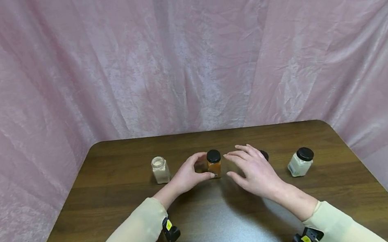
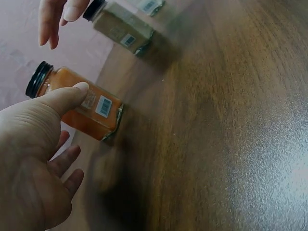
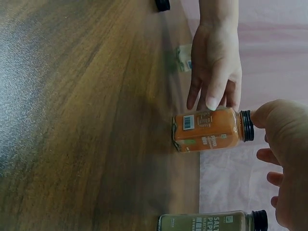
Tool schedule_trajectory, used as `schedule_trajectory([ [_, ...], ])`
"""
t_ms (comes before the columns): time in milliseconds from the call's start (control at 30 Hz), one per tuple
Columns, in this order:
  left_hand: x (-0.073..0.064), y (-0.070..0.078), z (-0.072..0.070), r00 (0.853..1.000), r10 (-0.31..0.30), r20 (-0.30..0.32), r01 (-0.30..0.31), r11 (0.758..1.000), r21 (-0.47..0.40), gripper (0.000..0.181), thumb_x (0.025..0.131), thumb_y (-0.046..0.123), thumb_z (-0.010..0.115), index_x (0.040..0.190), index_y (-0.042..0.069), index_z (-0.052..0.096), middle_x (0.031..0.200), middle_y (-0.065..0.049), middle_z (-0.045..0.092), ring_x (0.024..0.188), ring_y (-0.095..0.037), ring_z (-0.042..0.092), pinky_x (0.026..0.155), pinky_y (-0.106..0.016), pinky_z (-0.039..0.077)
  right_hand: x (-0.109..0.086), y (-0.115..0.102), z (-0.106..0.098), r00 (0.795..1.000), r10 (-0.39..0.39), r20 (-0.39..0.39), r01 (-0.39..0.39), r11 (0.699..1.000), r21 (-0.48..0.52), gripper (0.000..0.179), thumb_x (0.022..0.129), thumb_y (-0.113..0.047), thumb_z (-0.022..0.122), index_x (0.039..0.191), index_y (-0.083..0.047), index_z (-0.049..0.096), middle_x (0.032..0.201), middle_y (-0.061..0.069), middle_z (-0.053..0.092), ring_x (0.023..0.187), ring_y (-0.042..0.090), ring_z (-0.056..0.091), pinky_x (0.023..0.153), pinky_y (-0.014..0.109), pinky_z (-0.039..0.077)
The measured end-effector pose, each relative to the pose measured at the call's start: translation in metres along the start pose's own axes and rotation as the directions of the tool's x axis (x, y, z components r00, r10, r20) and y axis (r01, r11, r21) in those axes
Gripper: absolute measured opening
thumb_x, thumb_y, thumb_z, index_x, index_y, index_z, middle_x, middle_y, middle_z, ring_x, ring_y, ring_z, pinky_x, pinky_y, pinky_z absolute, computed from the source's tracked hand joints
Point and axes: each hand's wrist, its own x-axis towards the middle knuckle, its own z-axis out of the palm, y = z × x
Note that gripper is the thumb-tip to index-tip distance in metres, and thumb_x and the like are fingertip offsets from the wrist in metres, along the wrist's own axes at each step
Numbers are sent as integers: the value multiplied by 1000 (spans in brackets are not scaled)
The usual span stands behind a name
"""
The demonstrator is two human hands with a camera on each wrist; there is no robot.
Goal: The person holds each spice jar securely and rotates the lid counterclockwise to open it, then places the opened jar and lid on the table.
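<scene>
An orange-filled spice jar (image 1: 214,168) with a black lid stands upright on the table. My left hand (image 1: 188,174) holds it from the left side, thumb across the front in the left wrist view, other fingers partly hidden behind. To the jar's right, my right hand (image 1: 257,172) hovers with spread, slightly bent fingers, holding nothing. In the right wrist view its fingers (image 3: 266,115) are close beside the black lid (image 3: 247,126); contact cannot be told. Left of my left hand stands a glass jar (image 1: 161,171) of pale powder, its mouth uncovered.
Behind my right hand, a salt-and-pepper jar (image 3: 207,222) is mostly hidden in the head view. Farther right stands a white-filled jar (image 1: 298,165) with a black lid. The wooden table (image 1: 210,234) ends at the back before a pink curtain (image 1: 185,56).
</scene>
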Motion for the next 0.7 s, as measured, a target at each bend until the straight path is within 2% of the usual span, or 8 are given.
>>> schedule_trajectory([
  [367,8,-7,10,999,16,-28,-18,997,-81,61,87,19,85,139,10,53,135,-6,62,129,-28,57,107,-47,44,-6,-9,3,1000,-29,9,29,999,21,47,94,-34,75,135,-14,66,134,2,65,139,31,45,113,57,32],
  [700,10,-5,14,999,5,-43,-9,995,-96,55,88,21,84,135,11,58,125,-5,67,122,-28,61,103,-48,47,-8,-11,8,1000,-29,8,29,999,32,47,93,-34,76,134,-15,67,132,2,65,138,31,46,112,57,33],
])
